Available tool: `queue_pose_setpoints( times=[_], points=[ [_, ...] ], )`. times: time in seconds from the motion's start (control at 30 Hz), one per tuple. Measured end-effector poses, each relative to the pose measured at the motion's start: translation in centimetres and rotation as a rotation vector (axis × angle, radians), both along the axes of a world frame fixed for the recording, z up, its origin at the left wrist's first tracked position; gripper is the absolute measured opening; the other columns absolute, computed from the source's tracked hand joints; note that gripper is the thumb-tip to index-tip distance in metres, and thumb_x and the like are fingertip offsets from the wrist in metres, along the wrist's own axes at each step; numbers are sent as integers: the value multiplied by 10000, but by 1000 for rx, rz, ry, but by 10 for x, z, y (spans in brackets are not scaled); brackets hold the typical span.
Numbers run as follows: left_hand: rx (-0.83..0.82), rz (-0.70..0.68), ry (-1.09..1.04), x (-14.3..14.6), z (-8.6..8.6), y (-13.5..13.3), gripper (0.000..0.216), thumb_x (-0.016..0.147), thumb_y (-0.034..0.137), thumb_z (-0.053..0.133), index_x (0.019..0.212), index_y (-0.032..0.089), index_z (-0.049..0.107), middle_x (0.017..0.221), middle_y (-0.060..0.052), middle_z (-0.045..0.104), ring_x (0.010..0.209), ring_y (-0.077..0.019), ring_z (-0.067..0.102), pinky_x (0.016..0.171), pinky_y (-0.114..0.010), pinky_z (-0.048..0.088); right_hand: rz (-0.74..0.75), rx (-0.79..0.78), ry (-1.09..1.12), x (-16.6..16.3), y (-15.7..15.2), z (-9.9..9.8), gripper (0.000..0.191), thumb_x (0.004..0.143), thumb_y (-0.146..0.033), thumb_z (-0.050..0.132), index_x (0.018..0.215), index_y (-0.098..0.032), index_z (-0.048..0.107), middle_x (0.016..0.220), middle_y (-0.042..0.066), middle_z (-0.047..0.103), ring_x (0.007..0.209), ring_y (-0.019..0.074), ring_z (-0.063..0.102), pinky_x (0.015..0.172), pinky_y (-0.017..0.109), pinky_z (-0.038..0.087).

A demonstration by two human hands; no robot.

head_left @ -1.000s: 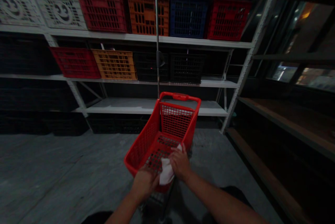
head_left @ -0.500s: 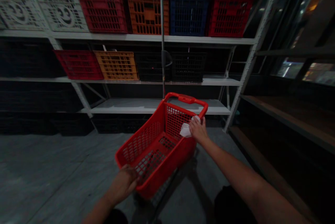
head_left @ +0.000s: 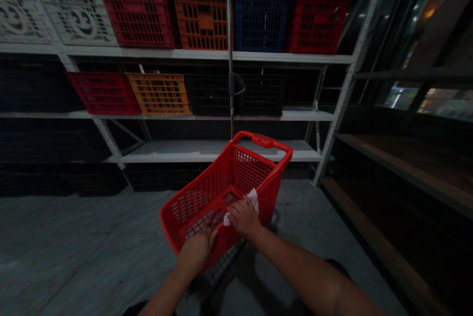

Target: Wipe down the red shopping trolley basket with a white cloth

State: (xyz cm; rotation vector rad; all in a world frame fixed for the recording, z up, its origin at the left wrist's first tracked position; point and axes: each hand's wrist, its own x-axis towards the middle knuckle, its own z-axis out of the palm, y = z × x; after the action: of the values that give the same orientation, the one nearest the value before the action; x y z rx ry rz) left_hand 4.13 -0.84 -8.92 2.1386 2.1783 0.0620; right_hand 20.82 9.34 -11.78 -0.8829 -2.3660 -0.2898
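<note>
A red plastic shopping basket (head_left: 207, 198) on a wheeled frame stands in front of me on the grey floor, its handle (head_left: 264, 140) at the far end. My left hand (head_left: 194, 252) grips the basket's near rim. My right hand (head_left: 242, 217) presses a white cloth (head_left: 253, 197) against the right rim of the basket, fingers closed over it.
Metal shelving (head_left: 207, 55) runs across the back, holding red, orange, blue, white and black crates. A vertical pole (head_left: 230, 60) stands just behind the basket. A wooden shelf unit (head_left: 406, 168) lines the right side. Bare concrete floor (head_left: 74, 247) lies to the left.
My right hand with the cloth has slid back along the right rim from near the handle toward me. My left hand has shifted right on the near rim.
</note>
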Motion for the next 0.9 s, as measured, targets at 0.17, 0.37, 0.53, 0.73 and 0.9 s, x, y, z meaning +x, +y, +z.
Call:
queue_pose_setpoints(
  times=[0.17,0.37,0.53,0.73,0.9],
  points=[
    [-5,-6,4,-11,-1,1,552,895,437,110,965,152,578,796,-107,688,815,-216,652,713,-318,471,-56,40,-86,44,29,25,291,903,-389,377,1129,-310,542,1151,-4,595,1136,192,442,1057,527,20],
    [1,-14,16,-20,-5,2,553,892,459,105,956,178,577,824,-92,691,816,-211,647,718,-318,463,-424,97,15,130,82,76,316,892,-349,389,1161,-310,551,1407,18,343,1319,283,193,1021,588,26],
    [14,-23,6,-24,-8,3,589,890,472,88,936,177,595,823,-95,691,812,-191,642,735,-296,447,-444,68,104,103,64,51,343,908,-279,346,1182,-223,544,1307,55,480,1296,234,266,1058,487,122],
    [26,-42,10,-36,-7,0,630,882,483,54,959,165,593,828,-103,688,821,-214,641,742,-315,445,-153,57,-19,68,29,24,382,921,-267,332,1281,-192,434,1293,56,498,1255,168,351,1084,417,120],
    [-1,-55,-24,-59,-5,-2,617,878,494,87,923,152,598,790,-105,688,797,-209,642,729,-300,444,-181,71,-76,115,47,66,372,923,-306,333,1279,-275,436,1281,20,511,1253,211,358,1065,539,-8]
  ],
)
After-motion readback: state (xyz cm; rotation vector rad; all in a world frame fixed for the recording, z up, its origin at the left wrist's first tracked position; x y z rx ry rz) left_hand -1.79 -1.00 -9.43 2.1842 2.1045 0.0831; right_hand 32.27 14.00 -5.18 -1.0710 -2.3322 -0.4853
